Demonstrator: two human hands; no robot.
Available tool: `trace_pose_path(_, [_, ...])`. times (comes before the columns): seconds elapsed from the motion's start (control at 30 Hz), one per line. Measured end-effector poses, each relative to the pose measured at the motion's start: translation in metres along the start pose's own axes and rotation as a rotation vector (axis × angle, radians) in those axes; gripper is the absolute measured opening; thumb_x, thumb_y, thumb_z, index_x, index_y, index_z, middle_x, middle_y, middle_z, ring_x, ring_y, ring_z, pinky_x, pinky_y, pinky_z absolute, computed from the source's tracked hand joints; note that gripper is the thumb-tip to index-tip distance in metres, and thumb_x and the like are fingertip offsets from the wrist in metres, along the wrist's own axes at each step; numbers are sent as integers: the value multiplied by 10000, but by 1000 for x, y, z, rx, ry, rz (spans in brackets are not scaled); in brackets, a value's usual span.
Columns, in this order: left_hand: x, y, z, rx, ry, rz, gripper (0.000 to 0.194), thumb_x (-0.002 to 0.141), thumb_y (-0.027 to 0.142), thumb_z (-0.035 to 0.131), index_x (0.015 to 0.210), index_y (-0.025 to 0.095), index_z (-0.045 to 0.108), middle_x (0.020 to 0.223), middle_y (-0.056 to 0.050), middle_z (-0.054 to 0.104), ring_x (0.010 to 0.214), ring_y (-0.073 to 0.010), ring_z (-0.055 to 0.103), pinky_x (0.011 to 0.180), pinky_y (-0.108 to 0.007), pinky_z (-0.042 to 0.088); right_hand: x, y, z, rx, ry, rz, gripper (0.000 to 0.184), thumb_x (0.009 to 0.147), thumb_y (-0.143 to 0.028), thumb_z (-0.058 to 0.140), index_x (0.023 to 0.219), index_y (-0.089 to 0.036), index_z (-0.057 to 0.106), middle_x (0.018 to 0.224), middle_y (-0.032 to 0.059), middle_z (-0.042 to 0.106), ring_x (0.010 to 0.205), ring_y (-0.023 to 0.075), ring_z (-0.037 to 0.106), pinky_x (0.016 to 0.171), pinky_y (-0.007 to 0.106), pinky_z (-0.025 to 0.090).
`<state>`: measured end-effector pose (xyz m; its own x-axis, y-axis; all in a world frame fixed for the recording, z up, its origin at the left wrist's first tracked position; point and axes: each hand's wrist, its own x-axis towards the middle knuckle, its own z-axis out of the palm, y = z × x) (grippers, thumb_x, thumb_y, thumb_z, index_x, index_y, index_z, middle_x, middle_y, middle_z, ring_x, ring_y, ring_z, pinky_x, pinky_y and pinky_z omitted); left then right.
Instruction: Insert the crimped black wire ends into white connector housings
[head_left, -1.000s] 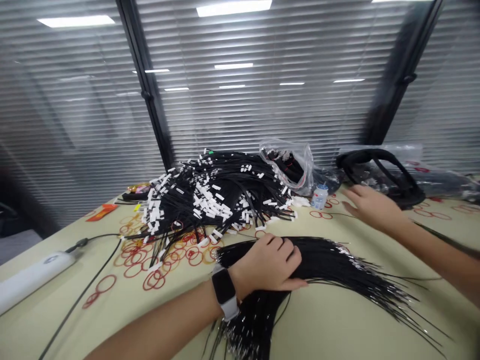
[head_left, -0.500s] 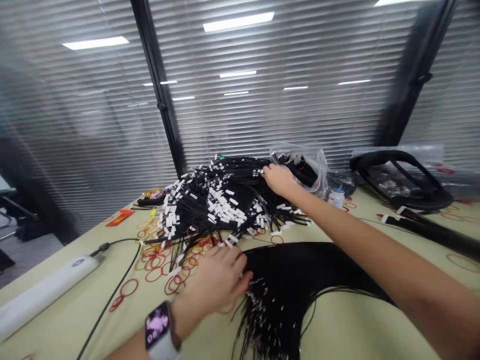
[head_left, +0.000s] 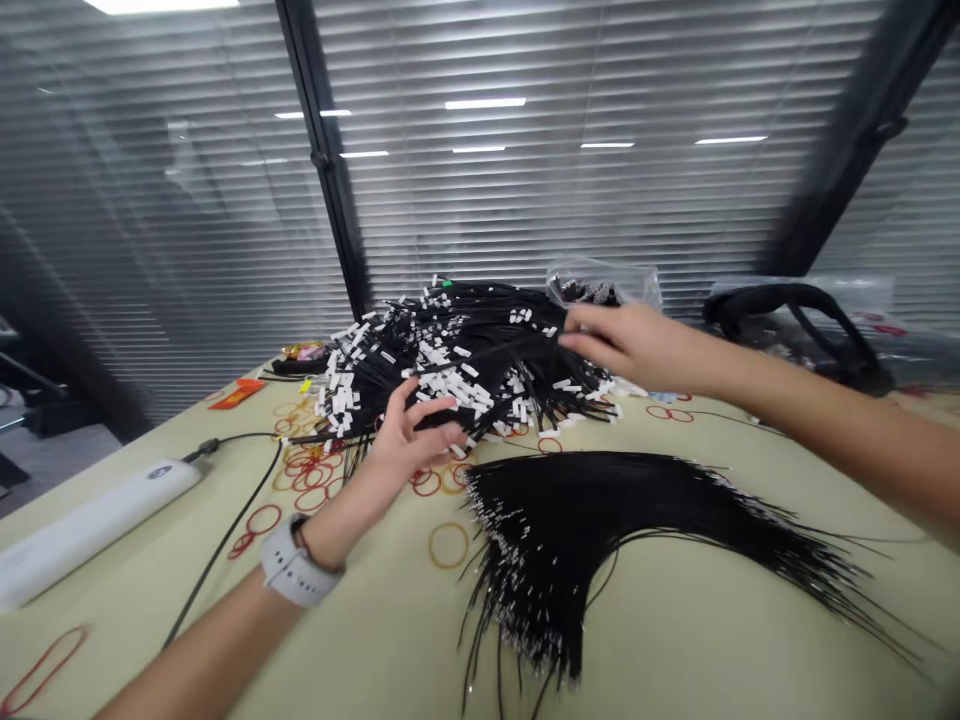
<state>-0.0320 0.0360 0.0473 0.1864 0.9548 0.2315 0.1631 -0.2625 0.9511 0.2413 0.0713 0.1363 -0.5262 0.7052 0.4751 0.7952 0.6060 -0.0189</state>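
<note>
My left hand (head_left: 415,432) is open with its fingers spread, just in front of a large heap of black cables with white connectors (head_left: 450,385). Nothing is held in it. At the heap's right side, my right hand (head_left: 626,345) has thumb and fingers pinched on a black cable, with a white connector close to the fingertips; motion blur hides how many strands are there. Below both hands, a fanned bundle of black wires with small metal tips (head_left: 585,500) lies curved on the table, touched by neither hand.
Red and yellow rubber bands (head_left: 315,475) lie around the heap. A white power strip (head_left: 97,525) runs along the left. Behind stand a clear plastic bag (head_left: 611,282) and, farther right, a black curved frame (head_left: 795,300). An orange packet (head_left: 236,393) lies left, before the blinds.
My left hand has lifted off the wire bundle's near end and moved up and left, fingers opening. My right hand has drawn right across the heap. The view has shifted slightly.
</note>
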Motion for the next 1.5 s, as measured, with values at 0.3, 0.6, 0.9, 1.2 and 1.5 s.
trace_pose_path(0.3, [21, -27, 2, 48, 9, -162, 329, 756, 232, 633, 1048, 153, 503, 768, -44, 654, 611, -114, 598, 546, -246, 464, -53, 16, 32, 237, -362, -120, 344, 929, -434, 306, 756, -190, 476, 642, -24, 461, 571, 92, 459, 543, 209, 368])
trace_pose_path(0.6, [24, -41, 12, 432, -205, -28, 288, 729, 303, 639, 504, 166, 523, 473, 58, 383, 460, -85, 318, 459, -245, 217, -64, 14, 61, 89, -221, -9, 414, 865, -462, 422, 1011, -122, 605, 998, 157, 589, 877, 234, 562, 744, 355, 440])
trace_pose_path(0.9, [10, -45, 23, 524, -172, 38, 264, 794, 364, 550, 622, 163, 561, 558, 36, 474, 530, -106, 398, 501, -231, 302, -109, -186, 132, 69, 307, -276, 444, 858, -385, 408, 1205, -121, 487, 1237, 182, 533, 1218, 323, 404, 938, 446, 375])
trace_pose_path(1.2, [11, -42, 14, 470, -168, 36, 247, 799, 347, 557, 653, 153, 604, 576, 23, 539, 533, -106, 451, 508, -233, 333, -100, -147, 127, 228, -129, -142, 266, 908, -320, 386, 1047, -170, 557, 1189, 132, 520, 1163, 268, 422, 1005, 485, 293])
trace_pose_path(1.5, [15, -44, 13, 309, -87, 5, 161, 769, 296, 599, 708, 154, 644, 583, 15, 577, 497, -86, 422, 461, -225, 313, -62, -70, 107, 356, -279, -92, 335, 916, -400, 373, 1043, -170, 581, 1007, 55, 597, 939, 143, 543, 852, 289, 447])
